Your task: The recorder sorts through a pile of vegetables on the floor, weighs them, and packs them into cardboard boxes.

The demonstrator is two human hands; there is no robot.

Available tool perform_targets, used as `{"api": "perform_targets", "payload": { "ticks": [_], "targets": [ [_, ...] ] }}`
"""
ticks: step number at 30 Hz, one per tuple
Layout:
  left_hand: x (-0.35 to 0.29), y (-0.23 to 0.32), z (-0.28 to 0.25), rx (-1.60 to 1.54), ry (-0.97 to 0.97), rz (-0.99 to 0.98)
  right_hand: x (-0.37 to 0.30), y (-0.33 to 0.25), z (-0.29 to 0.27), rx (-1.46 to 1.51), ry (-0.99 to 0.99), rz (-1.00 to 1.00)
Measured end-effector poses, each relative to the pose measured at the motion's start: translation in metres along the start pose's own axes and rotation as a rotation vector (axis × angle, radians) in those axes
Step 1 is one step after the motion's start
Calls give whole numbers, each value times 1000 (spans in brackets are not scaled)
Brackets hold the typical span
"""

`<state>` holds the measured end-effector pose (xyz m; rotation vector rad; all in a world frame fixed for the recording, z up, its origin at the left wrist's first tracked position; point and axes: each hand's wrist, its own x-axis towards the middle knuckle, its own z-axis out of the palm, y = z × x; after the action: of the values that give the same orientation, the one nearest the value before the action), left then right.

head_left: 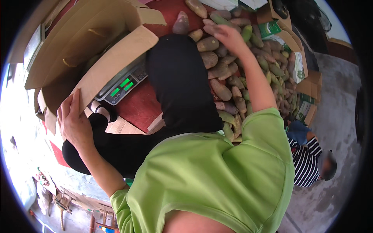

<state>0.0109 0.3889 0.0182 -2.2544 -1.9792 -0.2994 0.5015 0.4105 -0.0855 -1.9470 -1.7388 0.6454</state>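
On the left, my left hand is at the near corner of a large open cardboard box, its fingers against the flap's edge. The box stands on a digital scale with green lit displays. My right hand reaches over a heap of long green, brown and purplish root vegetables. Its fingers are stretched out near the far end of the heap, with nothing clearly held. One purplish vegetable lies apart to the left on the red surface. The inside of the box is mostly dark.
My black-clad knee rises between the box and the heap. More open cartons stand along the heap's right side. A person in a striped shirt is on the right. A wooden stool stands at the lower left.
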Motion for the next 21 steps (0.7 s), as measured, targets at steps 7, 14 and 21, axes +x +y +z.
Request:
{"api": "perform_targets", "payload": {
  "ticks": [7, 14, 21],
  "targets": [
    [0, -1, 2, 20, 13, 29, -163, 146, 45, -271, -168, 447],
    [-1, -9, 4, -3, 38, 95, -263, 176, 61, -254, -283, 861],
    [-2, -9, 8, 45, 42, 140, -281, 168, 35, -591, -243, 866]
  ]
}}
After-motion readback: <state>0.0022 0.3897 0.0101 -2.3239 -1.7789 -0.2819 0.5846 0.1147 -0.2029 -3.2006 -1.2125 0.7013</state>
